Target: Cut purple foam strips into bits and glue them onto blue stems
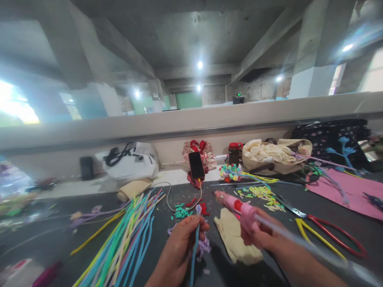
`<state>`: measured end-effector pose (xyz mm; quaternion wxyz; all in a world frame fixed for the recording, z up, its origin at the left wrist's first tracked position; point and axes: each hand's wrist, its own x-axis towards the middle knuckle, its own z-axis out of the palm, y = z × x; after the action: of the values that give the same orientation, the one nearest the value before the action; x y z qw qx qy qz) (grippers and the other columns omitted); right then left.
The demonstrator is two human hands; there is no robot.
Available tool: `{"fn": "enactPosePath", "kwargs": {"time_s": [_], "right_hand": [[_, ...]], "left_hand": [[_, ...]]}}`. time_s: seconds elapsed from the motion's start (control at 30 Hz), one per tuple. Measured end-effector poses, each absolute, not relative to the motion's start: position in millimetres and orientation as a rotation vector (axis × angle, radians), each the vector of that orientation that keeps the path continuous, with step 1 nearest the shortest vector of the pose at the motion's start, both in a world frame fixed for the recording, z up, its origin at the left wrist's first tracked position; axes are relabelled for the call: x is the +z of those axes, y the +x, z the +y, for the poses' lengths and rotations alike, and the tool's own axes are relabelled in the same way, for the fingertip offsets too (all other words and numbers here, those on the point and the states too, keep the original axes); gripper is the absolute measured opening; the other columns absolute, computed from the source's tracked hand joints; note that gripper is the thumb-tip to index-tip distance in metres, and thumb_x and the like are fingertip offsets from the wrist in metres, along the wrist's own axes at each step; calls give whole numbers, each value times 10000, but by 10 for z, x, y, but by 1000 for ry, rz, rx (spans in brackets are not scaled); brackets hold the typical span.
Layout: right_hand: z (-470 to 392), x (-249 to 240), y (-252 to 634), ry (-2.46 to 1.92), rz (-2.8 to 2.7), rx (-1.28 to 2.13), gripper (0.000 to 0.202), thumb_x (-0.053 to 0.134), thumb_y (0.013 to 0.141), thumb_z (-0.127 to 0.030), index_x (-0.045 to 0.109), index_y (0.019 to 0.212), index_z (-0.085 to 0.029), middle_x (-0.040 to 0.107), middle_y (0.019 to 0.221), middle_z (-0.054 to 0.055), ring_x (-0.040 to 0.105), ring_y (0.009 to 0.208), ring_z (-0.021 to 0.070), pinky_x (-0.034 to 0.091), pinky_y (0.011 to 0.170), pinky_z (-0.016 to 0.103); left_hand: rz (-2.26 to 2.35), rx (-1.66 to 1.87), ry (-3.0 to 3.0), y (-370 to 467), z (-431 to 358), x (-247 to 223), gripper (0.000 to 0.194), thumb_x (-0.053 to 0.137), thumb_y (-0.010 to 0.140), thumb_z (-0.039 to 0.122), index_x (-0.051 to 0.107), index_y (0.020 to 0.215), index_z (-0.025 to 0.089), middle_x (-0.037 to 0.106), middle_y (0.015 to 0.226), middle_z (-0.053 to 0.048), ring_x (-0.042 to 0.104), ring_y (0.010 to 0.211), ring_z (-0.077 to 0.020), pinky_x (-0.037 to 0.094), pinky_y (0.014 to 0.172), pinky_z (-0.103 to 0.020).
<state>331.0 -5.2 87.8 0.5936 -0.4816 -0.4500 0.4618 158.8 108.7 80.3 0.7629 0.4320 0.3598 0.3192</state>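
Observation:
Between the fingertips of my left hand [181,241] is an upright blue pipe cleaner [194,257], with a small lilac piece [198,209] at its top. My right hand [269,233] is wrapped round the handle of a pink glue gun [248,215]. Its nozzle points left and away from me, apart from the pipe cleaner, and a long translucent glue stick [279,230] sticks out of its back. Under the gun lies a folded beige cloth [233,243]. Lilac pieces [205,246] lie beside my left hand, partly hidden by it. Teal cut pieces [181,211] and red cut pieces [204,208] lie just beyond.
A bundle of coloured pipe cleaners [125,239] spreads at left. Large scissors with red handles [338,231] and a bent yellow pipe cleaner [321,241] lie at right. Yellow cut pieces [260,193], a cabled phone [196,165], a bottle [234,153] and bags [131,161] stand farther back.

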Motion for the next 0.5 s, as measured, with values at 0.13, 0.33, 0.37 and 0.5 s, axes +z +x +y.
{"fn": "enactPosePath", "kwargs": {"time_s": [0.13, 0.33, 0.37, 0.5], "right_hand": [[304, 890, 3193, -1132, -1124, 1054, 437, 668, 612, -311, 518, 1012, -219, 494, 639, -41, 423, 551, 97, 336, 512, 195], [500, 556, 3115, -1239, -1031, 1073, 345, 625, 606, -493, 581, 733, -176, 491, 584, -22, 407, 521, 104, 345, 494, 212], [482, 516, 3101, -1235, -1039, 1090, 376, 609, 611, -520, 583, 748, -171, 509, 597, -11, 431, 539, 115, 357, 507, 219], [386, 500, 3039, -1316, -1164, 1165, 463, 455, 711, -593, 584, 732, -149, 521, 593, 8, 443, 518, 109, 353, 485, 211]], "left_hand": [[795, 780, 836, 1463, 1147, 721, 152, 613, 672, 271, 562, 709, 133, 587, 600, 9, 473, 438, -26, 320, 381, -104], [795, 701, 755, 1368, 1360, 546, 224, 653, 613, 302, 558, 722, 131, 531, 468, 53, 278, 273, 20, 132, 271, -97], [791, 696, 747, 1359, 1387, 519, 232, 661, 601, 309, 554, 703, 130, 518, 445, 58, 268, 264, 19, 132, 268, -98], [776, 711, 698, 1369, 1410, 464, 257, 687, 563, 325, 547, 663, 134, 508, 421, 61, 310, 266, 5, 174, 272, -106]]}}
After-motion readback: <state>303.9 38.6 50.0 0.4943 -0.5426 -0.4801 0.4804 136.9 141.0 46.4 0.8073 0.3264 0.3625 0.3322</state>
